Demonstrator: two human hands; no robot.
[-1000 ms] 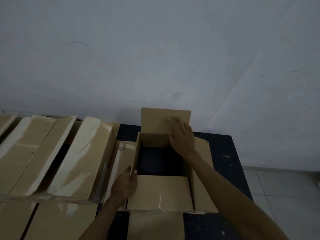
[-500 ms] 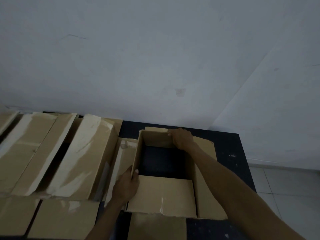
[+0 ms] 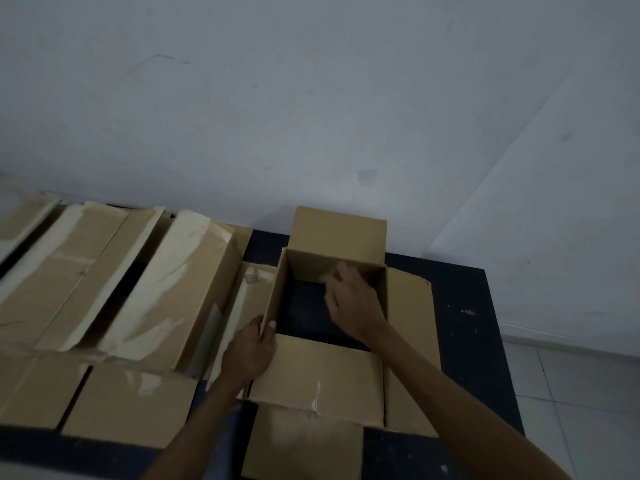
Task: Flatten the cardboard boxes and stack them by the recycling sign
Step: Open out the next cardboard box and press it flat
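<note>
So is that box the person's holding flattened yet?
No. The box stands open: walls upright, flaps spread, dark table visible through it.

No legible text, label or sign anywhere

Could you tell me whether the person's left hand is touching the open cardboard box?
Touching. The head view shows the left hand pinching the open box's near-left corner, thumb inside, fingers outside.

Dim light — grey wall (image 3: 311, 98), tiled floor (image 3: 581, 393)
</note>
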